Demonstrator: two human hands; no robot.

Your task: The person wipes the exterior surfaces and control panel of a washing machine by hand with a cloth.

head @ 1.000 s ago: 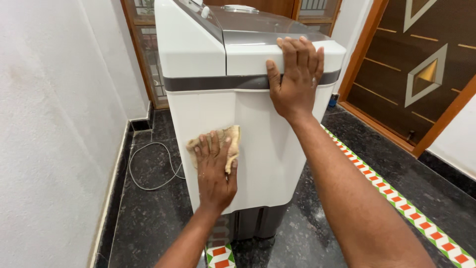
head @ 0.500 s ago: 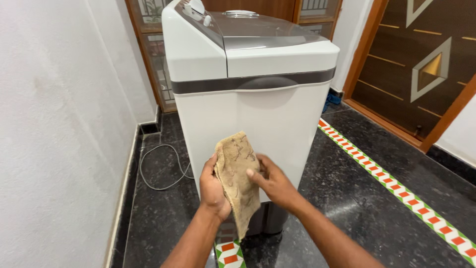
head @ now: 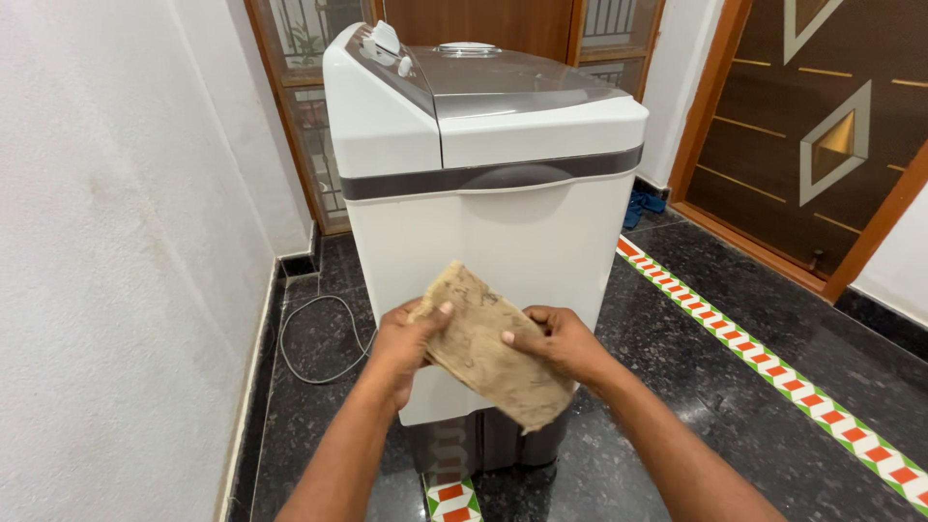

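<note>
Standing on the speckled black stone floor (head: pixel 735 406), the tall white plastic washing machine (head: pixel 483 222) has a smooth grey lid and a dark band. In front of it, the left hand (head: pixel 401 350) and right hand (head: pixel 561 343) hold a rough beige cloth (head: pixel 488 348) stretched between them, fingers pinching its opposite edges.

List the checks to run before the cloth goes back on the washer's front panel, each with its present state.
1. Cloth gripped by both hands: ok, left hand and right hand pinch it.
2. Cloth spread flat: ok.
3. Cloth clean enough: cannot tell; it is mottled brown.
4. Washing machine front panel unobstructed: ok.
5. Lid shut: ok.
6. Cable away from feet: cannot tell; it loops on the floor beside the machine.
</note>
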